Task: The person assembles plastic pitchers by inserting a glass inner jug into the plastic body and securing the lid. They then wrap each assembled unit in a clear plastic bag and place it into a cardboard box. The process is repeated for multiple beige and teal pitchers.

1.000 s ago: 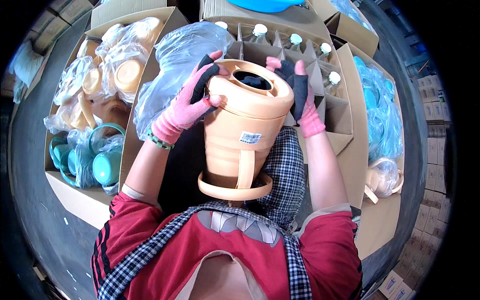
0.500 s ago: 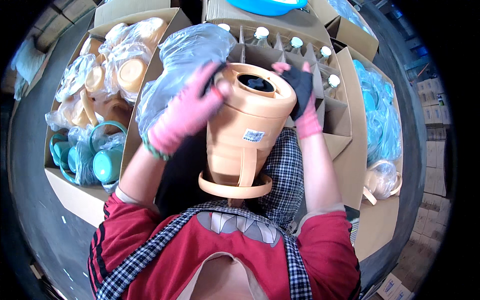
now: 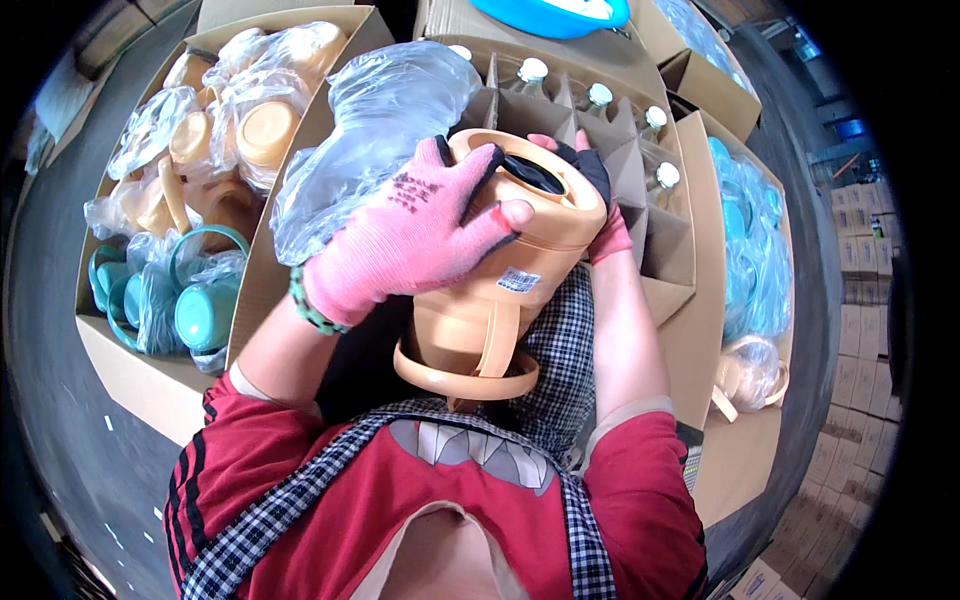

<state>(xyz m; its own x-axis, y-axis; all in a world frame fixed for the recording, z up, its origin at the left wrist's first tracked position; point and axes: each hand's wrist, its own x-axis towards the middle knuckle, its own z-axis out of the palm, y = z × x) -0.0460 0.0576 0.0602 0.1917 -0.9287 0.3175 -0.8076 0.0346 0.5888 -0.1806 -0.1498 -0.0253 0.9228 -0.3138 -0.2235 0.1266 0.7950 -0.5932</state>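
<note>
A peach-orange plastic jug (image 3: 560,228) with a side handle (image 3: 498,335) and a small white label stands over my lap, its wide round end up and tilted slightly right. Sunk in that end's round opening is a black disc (image 3: 535,174). My left hand (image 3: 400,225), in a pink glove with dark fingertips, grips the near left of the upper rim; the bare thumb tip lies by the opening. Around the far right side wraps my right hand (image 3: 607,225), gloved alike, its fingers partly hidden by the jug. A peach ring (image 3: 465,385) shows at the jug's lower end.
To the left, a carton (image 3: 150,385) holds bagged peach and teal jugs. A clear plastic bag (image 3: 375,120) lies beside a divided carton (image 3: 670,285) of white-topped glass bottles (image 3: 598,96). Another carton (image 3: 755,455) with blue bagged goods stands right; a blue basin (image 3: 550,22) is at the back.
My left hand has moved right and closed over the jug's upper rim. The jug's top has tipped slightly to the right, and my right hand has shifted lower behind it.
</note>
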